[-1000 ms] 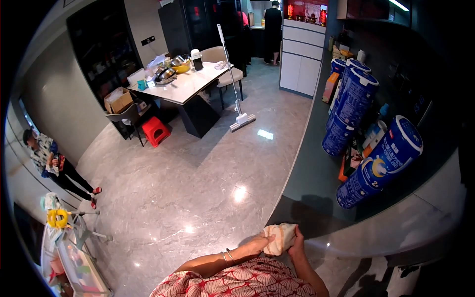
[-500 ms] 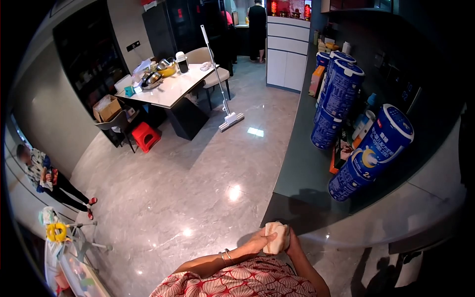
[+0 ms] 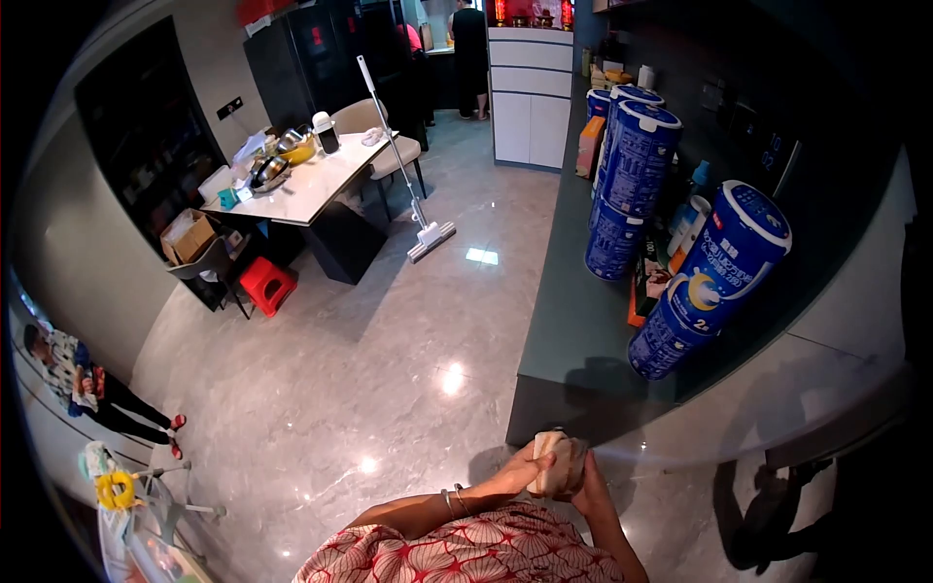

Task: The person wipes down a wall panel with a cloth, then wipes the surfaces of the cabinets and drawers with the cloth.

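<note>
Left hand (image 3: pixel 526 470) and right hand (image 3: pixel 589 488) close together before the torso (image 3: pixel 466 554), both curled inward; left forearm (image 3: pixel 413 512) angled across, right forearm (image 3: pixel 616 544) rising more steeply.

The left hand (image 3: pixel 526 472) and right hand (image 3: pixel 591 488) are holding a folded cloth (image 3: pixel 562 466) before the near edge of the worktop (image 3: pixel 552 340). Blue cans (image 3: pixel 707 282) are standing stacked near that edge; a mop (image 3: pixel 428 235) is standing by the right corner of the table (image 3: pixel 326 185).
</note>
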The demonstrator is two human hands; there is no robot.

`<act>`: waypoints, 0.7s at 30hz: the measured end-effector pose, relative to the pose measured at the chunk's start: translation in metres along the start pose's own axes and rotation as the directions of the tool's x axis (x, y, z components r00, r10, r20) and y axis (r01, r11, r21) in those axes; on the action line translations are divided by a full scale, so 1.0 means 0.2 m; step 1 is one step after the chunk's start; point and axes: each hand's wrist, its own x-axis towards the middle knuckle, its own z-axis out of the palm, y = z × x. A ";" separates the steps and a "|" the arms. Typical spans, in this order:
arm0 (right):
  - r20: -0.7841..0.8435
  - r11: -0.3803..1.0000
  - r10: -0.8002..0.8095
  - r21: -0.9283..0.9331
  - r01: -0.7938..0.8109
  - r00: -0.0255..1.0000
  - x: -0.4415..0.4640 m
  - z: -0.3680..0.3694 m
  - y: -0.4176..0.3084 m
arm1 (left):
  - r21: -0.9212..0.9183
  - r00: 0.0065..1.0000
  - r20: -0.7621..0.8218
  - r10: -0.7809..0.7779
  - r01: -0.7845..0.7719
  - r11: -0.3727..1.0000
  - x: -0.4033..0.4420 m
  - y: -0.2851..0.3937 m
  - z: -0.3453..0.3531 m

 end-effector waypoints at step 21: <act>-0.323 0.939 -0.238 -0.318 0.132 0.916 0.06 -0.20 0.10 | -0.050 0.999 -0.021 -0.040 0.038 0.998 0.10 -0.12 -0.03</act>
